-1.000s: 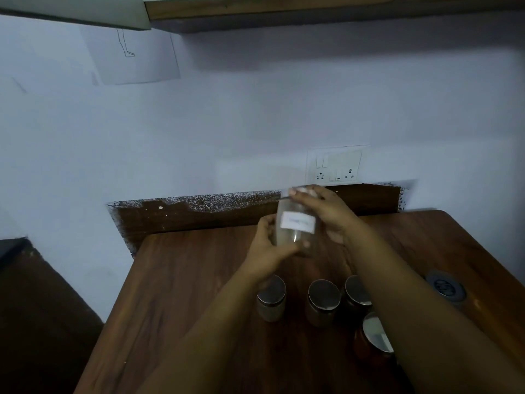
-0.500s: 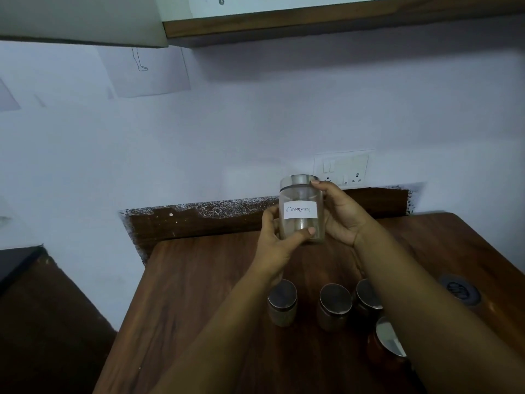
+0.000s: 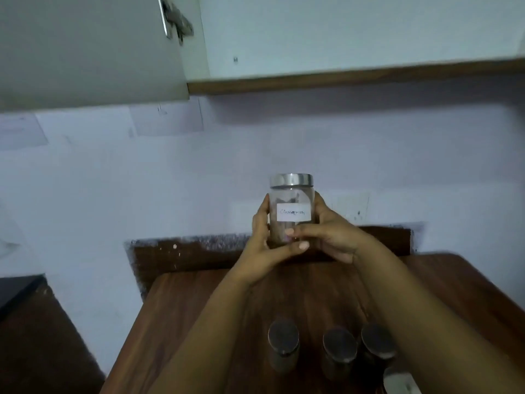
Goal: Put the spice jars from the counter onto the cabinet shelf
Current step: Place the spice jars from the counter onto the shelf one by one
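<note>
Insp. 1: Head view, hands first. Left hand (image 3: 262,245) and right hand (image 3: 329,237) both grip one glass jar (image 3: 291,211), fingers curled round the lower body, thumbs meeting at front.

Insp. 2: Jar's position?

Insp. 1: Held upright, off the counter (image 3: 199,322), in front of the wall, below the cabinet. Metal lid (image 3: 291,180) on. White label (image 3: 293,212) faces cam, handwritten. Dark pieces inside.

Insp. 2: Others?

Insp. 1: Three lidded jars standing on the counter near the bottom edge: left jar (image 3: 284,344), middle jar (image 3: 339,352), right jar (image 3: 377,346). A fourth lid (image 3: 397,379) shows at bottom, partly cut off by the right forearm.

Insp. 2: Cabinet?

Insp. 1: Cabinet door (image 3: 85,49) swung open at top left, hinge (image 3: 176,18) visible. Wood-edged shelf (image 3: 355,78) to its right.
</note>
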A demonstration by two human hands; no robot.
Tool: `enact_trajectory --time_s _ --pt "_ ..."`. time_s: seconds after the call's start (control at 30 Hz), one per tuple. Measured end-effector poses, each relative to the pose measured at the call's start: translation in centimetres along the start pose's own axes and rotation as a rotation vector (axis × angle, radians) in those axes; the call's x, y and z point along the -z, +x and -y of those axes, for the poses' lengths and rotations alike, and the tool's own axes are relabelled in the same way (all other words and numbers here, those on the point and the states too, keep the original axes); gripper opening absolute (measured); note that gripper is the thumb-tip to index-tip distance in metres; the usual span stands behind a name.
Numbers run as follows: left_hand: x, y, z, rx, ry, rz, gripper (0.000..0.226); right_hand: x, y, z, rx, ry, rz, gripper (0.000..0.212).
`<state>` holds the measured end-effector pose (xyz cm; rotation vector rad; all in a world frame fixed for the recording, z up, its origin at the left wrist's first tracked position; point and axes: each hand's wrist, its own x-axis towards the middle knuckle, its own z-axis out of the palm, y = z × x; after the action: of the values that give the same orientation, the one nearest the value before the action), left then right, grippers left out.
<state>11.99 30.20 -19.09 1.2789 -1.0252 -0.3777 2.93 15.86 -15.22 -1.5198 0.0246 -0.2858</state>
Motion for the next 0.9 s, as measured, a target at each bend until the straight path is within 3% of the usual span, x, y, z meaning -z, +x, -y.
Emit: enact_trajectory --time_s 0.17,0.3,0.43,0.53,0.63,0.7,0.77,0.9 --pt "1.3 4.2 -8.0 -0.271 0.133 -0.25 0.098 -1.5 2.8 9.4 0.28 -0.266 -0.044 0.09" --pt "2.3 8.5 -15.0 -0.506 0.215 -0.279 0.089 -2.1 5.4 16.8 0.454 -0.285 -0.082 0.088" --pt "3.3 12.2 -19.3 -0.558 0.258 -0.258 0.086 -2.0 8.3 21.7 0.535 -0.33 -0.128 0.083" --pt "4.5 14.7 -19.9 -0.573 0.509 -0.355 0.08 -1.0 9.9 24.0 0.548 -0.581 -0.192 0.09" --pt "5.7 16.6 -18.9 -0.547 0.962 -0.502 0.086 0.3 11.8 24.7 0.479 -0.79 -0.194 0.096" --pt "6.3 17.2 -16.9 -0.597 1.238 -0.655 0.076 1.1 13.4 24.4 0.38 -0.87 -0.198 0.098" --pt "7.3 17.1 -14.0 -0.7 1.349 -0.761 0.059 1.4 15.3 24.1 0.317 -0.903 -0.236 0.099" --pt "9.5 17.4 -10.4 -0.794 1.433 -0.779 0.044 0.6 19.5 24.3 0.185 -0.97 -0.227 0.102"
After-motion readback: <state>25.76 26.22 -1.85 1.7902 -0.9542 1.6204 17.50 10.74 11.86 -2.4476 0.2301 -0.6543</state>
